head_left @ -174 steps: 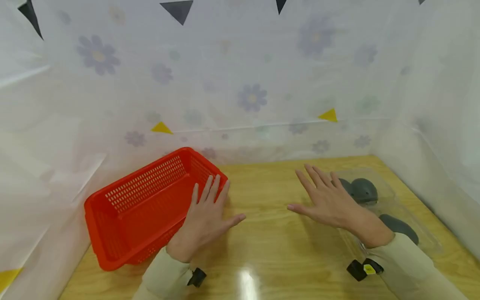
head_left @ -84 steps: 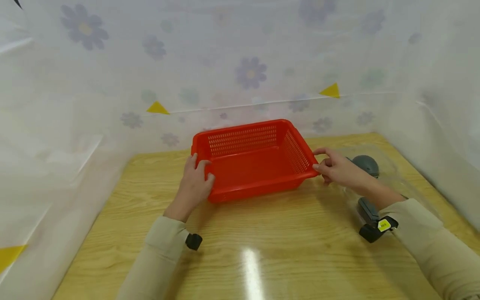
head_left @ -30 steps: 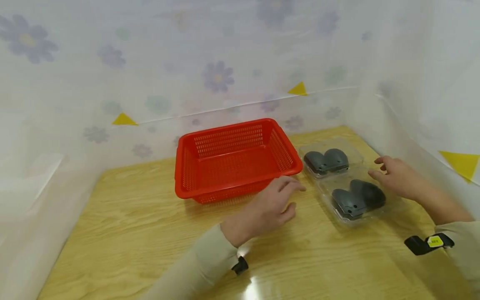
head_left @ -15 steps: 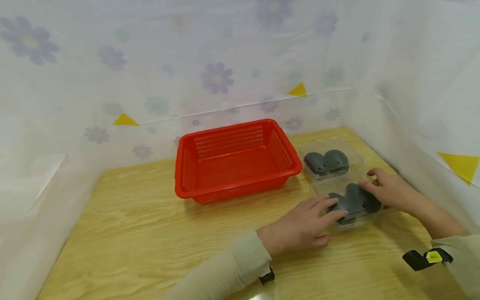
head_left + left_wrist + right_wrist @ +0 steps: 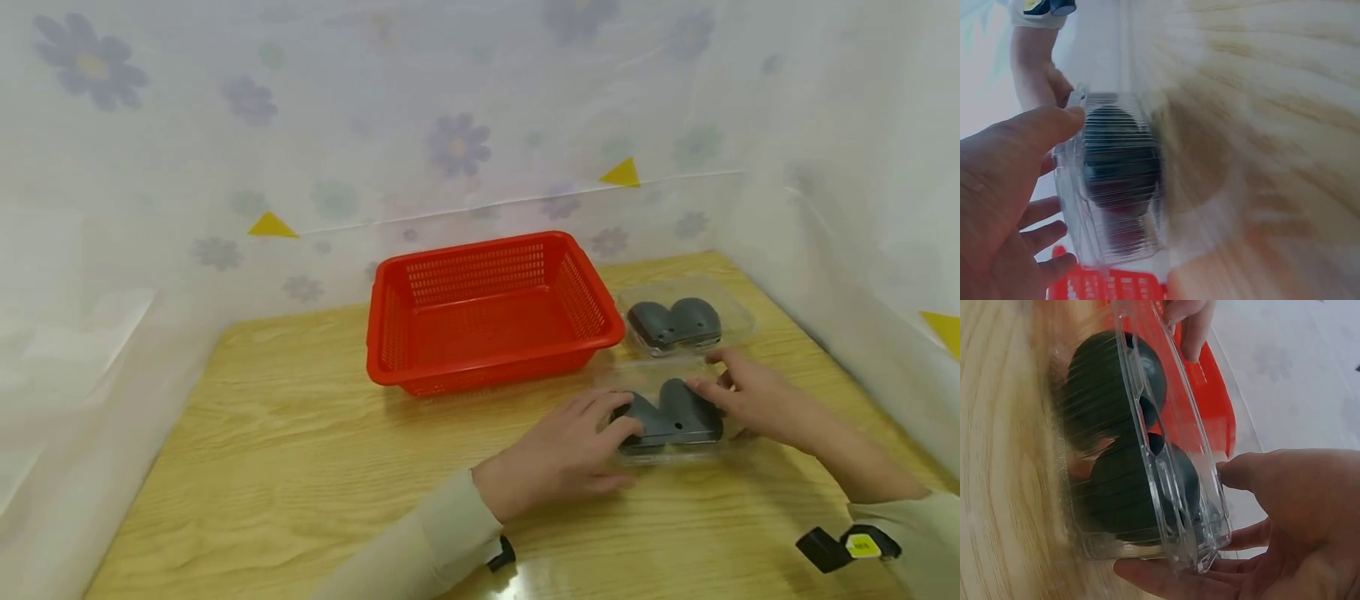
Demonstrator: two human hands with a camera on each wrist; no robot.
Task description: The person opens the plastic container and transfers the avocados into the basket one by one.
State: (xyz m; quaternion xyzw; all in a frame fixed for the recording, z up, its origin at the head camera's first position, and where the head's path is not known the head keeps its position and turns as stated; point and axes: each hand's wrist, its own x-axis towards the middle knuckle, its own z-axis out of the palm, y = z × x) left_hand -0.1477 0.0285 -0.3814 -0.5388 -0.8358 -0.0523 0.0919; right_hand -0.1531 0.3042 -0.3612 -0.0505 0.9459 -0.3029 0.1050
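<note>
Thumb at the rim, fingers curling round, the right hand (image 5: 772, 404) is grasping one end of a clear box (image 5: 675, 457) of dark rounded items (image 5: 686, 417); the left hand (image 5: 558, 454) is resting loose fingers on the other. Matching light pressure at both ends is probably sparing the box's thin-looking walls. Both wrists are angling inward, the box just off a red basket's (image 5: 495, 365) near right corner.

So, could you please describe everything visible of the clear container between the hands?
The clear container looks like thin plastic, with ribbed walls and a protruding rim; it appears closed. Dark, rounded shapes show inside. The left hand and right hand grip it from opposite ends. A similar container lies beyond it; its contact with the table is unclear.
</note>
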